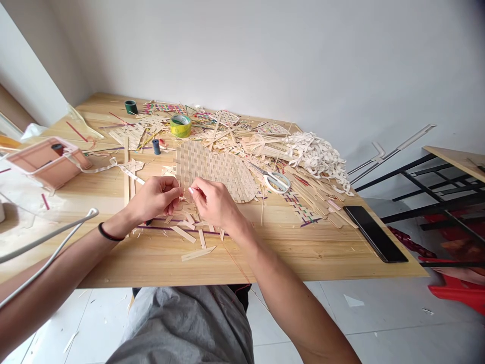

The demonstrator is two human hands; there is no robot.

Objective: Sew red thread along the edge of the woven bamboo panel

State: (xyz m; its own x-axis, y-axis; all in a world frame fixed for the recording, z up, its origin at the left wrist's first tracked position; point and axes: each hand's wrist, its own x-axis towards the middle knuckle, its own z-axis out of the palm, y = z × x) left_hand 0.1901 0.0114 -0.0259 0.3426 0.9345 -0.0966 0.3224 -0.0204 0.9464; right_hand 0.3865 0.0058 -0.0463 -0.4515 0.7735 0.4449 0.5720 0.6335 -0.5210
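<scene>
Black smartphone (375, 233), flat near right end of wooden tabletop (303, 260), yellow adhesive-tape roll (181, 131) farther back, pink plastic bin (62, 174) at left, black metal frame (397, 171) at right, white wall (265, 55) behind.

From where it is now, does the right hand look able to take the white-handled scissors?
Probably yes: the scissors lie close to the right hand, handles uncovered, though that hand seems busy at the woven mat.

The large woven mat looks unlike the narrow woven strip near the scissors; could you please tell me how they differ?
The woven mat is broad, while the woven strip is slim. The mat is mostly pale tan; the strip mixes in purple, green and red. Both are woven from flat bands.
</scene>
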